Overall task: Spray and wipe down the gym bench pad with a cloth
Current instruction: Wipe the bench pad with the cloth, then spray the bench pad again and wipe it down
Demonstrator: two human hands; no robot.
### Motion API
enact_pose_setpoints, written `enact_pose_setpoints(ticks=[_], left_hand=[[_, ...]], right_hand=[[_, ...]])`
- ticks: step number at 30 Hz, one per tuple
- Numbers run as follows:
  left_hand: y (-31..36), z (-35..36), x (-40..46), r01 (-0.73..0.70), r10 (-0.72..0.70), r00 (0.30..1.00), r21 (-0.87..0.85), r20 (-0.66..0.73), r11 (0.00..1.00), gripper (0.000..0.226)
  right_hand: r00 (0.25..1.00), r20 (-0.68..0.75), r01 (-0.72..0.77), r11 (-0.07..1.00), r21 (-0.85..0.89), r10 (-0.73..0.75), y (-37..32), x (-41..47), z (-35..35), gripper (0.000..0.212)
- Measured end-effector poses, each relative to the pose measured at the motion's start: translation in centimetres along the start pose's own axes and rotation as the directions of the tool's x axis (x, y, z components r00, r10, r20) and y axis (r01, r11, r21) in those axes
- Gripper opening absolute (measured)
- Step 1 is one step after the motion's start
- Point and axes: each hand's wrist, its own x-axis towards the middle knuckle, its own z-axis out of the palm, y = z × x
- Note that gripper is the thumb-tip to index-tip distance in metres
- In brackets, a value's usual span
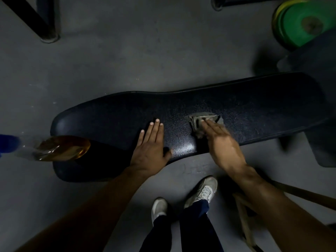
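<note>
A long black bench pad (245,110) runs from lower left to upper right across the view. My left hand (151,142) rests flat on its near edge, fingers straight. My right hand (218,135) presses a crumpled grey cloth (201,120) onto the pad's middle with flat fingers. A spray bottle (60,148) with amber liquid and a blue head lies on its side at the pad's left end.
Green and yellow weight plates (301,22) lean at the top right beside a dark frame. A black rack leg (40,24) stands at the top left. My feet in white shoes (201,191) are on the grey floor near the bench; wooden bars (300,193) lie at the right.
</note>
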Motion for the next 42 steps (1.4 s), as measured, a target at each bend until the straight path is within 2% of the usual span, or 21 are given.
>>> enact_pose_setpoints(ticks=[2,3,5,8,11,15,20,25,30,34,38,42], left_hand=[[0.1,0.0,-0.8,-0.007,0.007,1.0,0.003,-0.002,1.0,0.092],[0.1,0.0,-1.2,-0.012,0.012,1.0,0.001,-0.005,1.0,0.092],[-0.1,0.0,-2.0,-0.022,0.021,1.0,-0.008,-0.01,1.0,0.092],[-1.2,0.3,-3.3,-0.024,0.024,1.0,-0.011,-0.017,1.0,0.092],[-2.3,1.0,-4.8,0.007,-0.008,1.0,-0.033,-0.019,0.999,0.092],[-2.9,1.7,-7.0,0.035,-0.036,0.999,-0.065,-0.009,0.997,0.093],[-3.8,1.7,-10.0,0.08,-0.084,0.996,-0.087,-0.039,0.993,0.093],[-5.8,0.8,-12.9,0.154,-0.161,0.986,-0.132,-0.05,0.979,0.094],[-7.8,-0.6,-16.5,0.222,-0.243,0.965,-0.191,-0.094,0.956,0.095],[-9.8,-1.7,-19.1,0.279,-0.31,0.945,-0.239,-0.103,0.93,0.093],[-12.0,-2.2,-21.4,0.318,-0.355,0.93,-0.277,-0.095,0.907,0.091],[-13.6,-2.1,-23.1,0.34,-0.379,0.921,-0.285,-0.092,0.896,0.089]], right_hand=[[0.986,0.166,0.014,0.995,-0.103,0.003,-0.8,-0.3,1.1,0.068],[0.98,0.196,-0.002,0.986,-0.168,0.035,-1.0,-0.6,1.4,0.071],[0.985,0.147,-0.047,0.962,-0.269,0.089,-0.4,-0.9,1.4,0.076],[0.987,0.072,-0.114,0.942,-0.316,0.144,0.9,-0.6,0.7,0.076],[0.98,0.108,-0.13,0.947,-0.294,0.168,0.6,0.1,0.1,0.069],[0.988,0.044,-0.142,0.982,-0.128,0.149,-3.2,-1.2,-0.1,0.069],[0.999,0.023,-0.028,0.983,0.18,0.024,-10.1,-2.7,0.9,0.071],[0.996,0.058,0.049,0.951,0.306,-0.07,-16.6,-1.8,0.0,0.073],[0.977,0.05,0.178,0.921,0.348,-0.207,-22.8,-0.8,-1.5,0.073],[0.953,0.066,0.235,0.857,0.458,-0.297,-27.6,-0.2,-2.9,0.083],[0.932,0.096,0.211,0.737,0.642,-0.35,-32.3,0.9,-4.2,0.102],[0.871,0.124,0.263,0.665,0.699,-0.475,-36.3,2.4,-4.5,0.11]])
